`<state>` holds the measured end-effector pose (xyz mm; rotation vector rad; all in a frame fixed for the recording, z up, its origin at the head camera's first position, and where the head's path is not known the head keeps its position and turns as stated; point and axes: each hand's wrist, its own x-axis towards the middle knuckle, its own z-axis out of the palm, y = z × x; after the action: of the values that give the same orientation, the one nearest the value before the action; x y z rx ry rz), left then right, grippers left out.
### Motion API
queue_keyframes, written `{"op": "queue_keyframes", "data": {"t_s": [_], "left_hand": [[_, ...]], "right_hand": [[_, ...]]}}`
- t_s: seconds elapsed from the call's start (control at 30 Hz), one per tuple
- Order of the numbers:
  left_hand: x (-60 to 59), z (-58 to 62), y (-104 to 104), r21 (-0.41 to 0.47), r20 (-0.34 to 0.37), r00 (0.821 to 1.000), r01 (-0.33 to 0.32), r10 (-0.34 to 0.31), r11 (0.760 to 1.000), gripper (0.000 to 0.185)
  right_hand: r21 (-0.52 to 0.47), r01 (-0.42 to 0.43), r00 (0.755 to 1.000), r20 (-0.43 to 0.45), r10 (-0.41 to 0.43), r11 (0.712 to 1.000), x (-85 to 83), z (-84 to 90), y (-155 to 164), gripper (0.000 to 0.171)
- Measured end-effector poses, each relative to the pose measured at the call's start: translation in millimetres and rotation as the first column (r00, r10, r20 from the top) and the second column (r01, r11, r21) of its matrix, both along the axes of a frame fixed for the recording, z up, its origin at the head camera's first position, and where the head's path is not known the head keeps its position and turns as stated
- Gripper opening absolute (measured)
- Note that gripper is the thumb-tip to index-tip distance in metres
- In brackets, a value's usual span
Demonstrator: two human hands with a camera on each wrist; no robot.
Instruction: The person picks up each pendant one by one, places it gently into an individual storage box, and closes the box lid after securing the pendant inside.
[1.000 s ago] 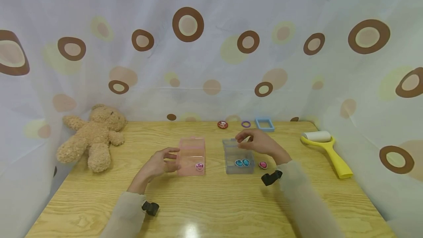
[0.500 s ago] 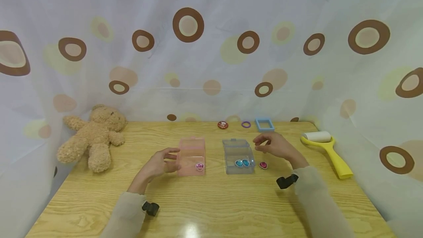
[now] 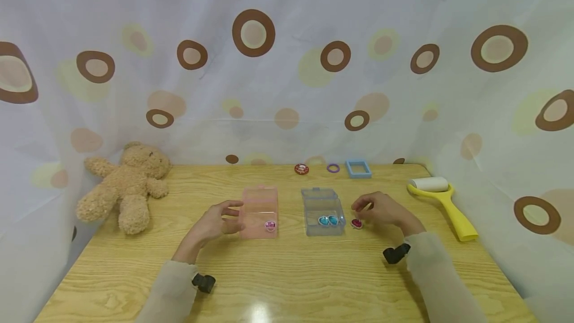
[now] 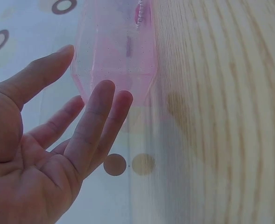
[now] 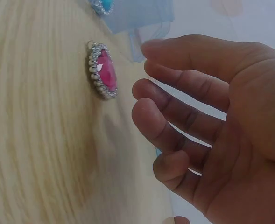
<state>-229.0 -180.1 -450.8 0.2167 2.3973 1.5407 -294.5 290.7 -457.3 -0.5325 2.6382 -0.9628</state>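
A pink clear plastic box [image 3: 259, 234] lies with its lid back and a pink gem pendant [image 3: 270, 226] inside at the right. My left hand [image 3: 216, 223] is at its left side, fingers loosely spread, holding nothing; whether they touch the box I cannot tell. To the right, a bluish clear box [image 3: 314, 231] also has its lid back and holds two blue gem pendants [image 3: 324, 221]. Beside it on the table lies a dark pink gem pendant [image 5: 104, 72] with a beaded silver rim. My right hand [image 3: 381, 208] hovers just above and right of that pendant, fingers loosely bent and apart from it.
A teddy bear [image 3: 130, 183] lies at the left. Along the back edge are a red round disc [image 3: 301, 169], a purple ring [image 3: 333, 168] and a light blue square frame [image 3: 358, 175]. A yellow-handled lint roller [image 3: 453, 213] lies at the right.
My right hand has moved right from over the bluish box and come down near the dark pink pendant. My left hand has stayed by the pink box.
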Motion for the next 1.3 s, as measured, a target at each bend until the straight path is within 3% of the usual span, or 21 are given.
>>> {"op": "queue_keyframes", "data": {"t_s": [0.23,0.47,0.87,1.3], "left_hand": [[0.5,0.3,0.7,0.003,-0.003,1.0,0.009,-0.009,1.0,0.063],[1.4,1.2,0.7,0.002,0.0,1.0,0.006,-0.006,1.0,0.063],[-0.1,0.7,0.8,0.015,0.016,1.0,-0.012,0.011,1.0,0.064],[0.2,1.3,-1.7,0.012,-0.023,0.999,0.039,-0.039,0.999,0.064]], "right_hand": [[0.033,-0.004,0.999,0.046,0.003,0.999,0.9,-9.4,1.2,0.023],[0.053,-0.056,0.998,0.012,0.055,0.997,6.4,-11.1,-1.6,0.028],[0.071,-0.051,0.999,-0.013,0.052,0.996,4.3,-17.7,-3.5,0.026],[0.087,-0.055,0.998,-0.016,0.057,0.995,3.5,-12.7,-1.0,0.022]]}}
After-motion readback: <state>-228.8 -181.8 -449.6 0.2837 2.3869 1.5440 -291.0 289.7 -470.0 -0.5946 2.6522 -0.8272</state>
